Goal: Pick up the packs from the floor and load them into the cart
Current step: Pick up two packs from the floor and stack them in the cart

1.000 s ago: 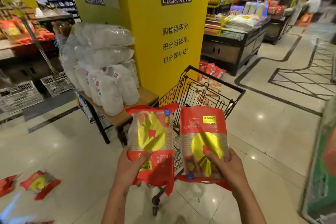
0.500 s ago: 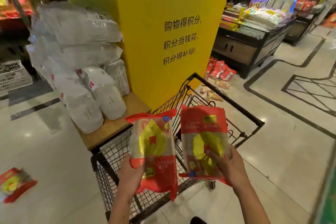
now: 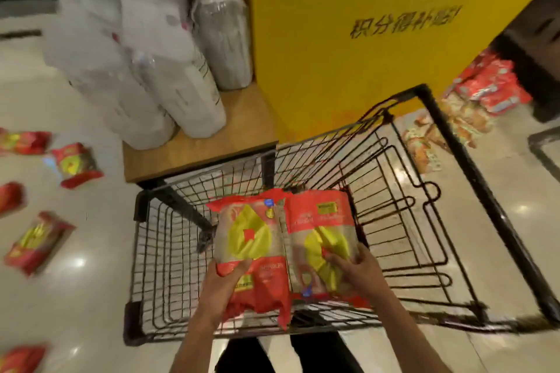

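— What are your hands gripping?
— Your left hand (image 3: 222, 283) clutches one red-and-yellow pack (image 3: 253, 239) by its lower end; your right hand (image 3: 354, 269) grips a second pack (image 3: 321, 221) beside it, edges touching.
— Where are they?
— Both are over the wire cart (image 3: 403, 221). More packs (image 3: 75, 164) lie on the glossy floor (image 3: 91, 251) to your left, near the wooden platform (image 3: 206, 145).
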A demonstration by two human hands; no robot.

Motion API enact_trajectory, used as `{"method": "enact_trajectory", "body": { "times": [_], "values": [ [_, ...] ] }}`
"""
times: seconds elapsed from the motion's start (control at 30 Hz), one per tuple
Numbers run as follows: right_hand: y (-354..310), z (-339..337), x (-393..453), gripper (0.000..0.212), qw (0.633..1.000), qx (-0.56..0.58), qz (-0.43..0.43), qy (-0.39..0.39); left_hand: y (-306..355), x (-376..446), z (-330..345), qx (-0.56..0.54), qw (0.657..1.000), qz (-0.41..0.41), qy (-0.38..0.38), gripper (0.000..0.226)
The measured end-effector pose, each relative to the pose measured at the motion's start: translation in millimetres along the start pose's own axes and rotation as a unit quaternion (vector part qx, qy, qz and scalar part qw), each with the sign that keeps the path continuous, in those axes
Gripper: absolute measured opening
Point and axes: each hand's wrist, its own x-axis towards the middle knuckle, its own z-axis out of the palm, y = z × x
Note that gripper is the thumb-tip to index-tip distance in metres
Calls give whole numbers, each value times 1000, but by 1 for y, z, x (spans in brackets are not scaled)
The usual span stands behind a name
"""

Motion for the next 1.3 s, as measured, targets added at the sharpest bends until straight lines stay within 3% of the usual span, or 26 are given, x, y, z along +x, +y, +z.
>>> {"method": "enact_trajectory", "body": {
  "times": [0.1,0.2,0.23,0.27,0.33,0.4,0.6,0.67,0.73,0.9,1.0,1.13,1.23,1.3],
  "values": [
    [30,9,47,64,997,-3,74,-33,-32,35,5,11,999,-51,-1,65],
    [66,23,92,94,988,4,133,-81,-65,80,8,20,996,-81,15,63],
    [75,28,101,95,984,10,148,-100,-72,92,12,14,996,-87,20,64],
    [87,33,110,85,981,13,153,-115,-79,104,16,19,995,-95,14,70],
    [99,43,118,44,981,3,162,-107,-93,125,25,38,995,-94,-19,78],
    [120,51,131,26,981,-14,173,-87,-107,144,27,35,993,-106,-35,47],
    [159,72,168,26,977,-57,184,-92,-144,174,27,53,983,-153,-82,23],
    [175,75,175,28,976,-69,188,-81,-146,179,25,62,978,-177,-90,37],
    [183,76,179,45,970,-49,207,-116,-150,186,21,50,975,-191,-101,62],
    [185,74,200,57,954,-68,227,-182,-162,197,25,-14,974,-206,-93,75],
    [189,79,209,49,953,-97,212,-195,-169,207,23,0,977,-198,-79,84],
    [197,86,216,39,952,-168,174,-190,-172,220,18,104,970,-185,-115,83],
    [198,95,213,32,940,-273,133,-156,-165,224,19,238,958,-142,-80,78],
    [187,102,202,30,929,-329,108,-131,-160,224,23,267,951,-143,-57,70]
  ]
}}
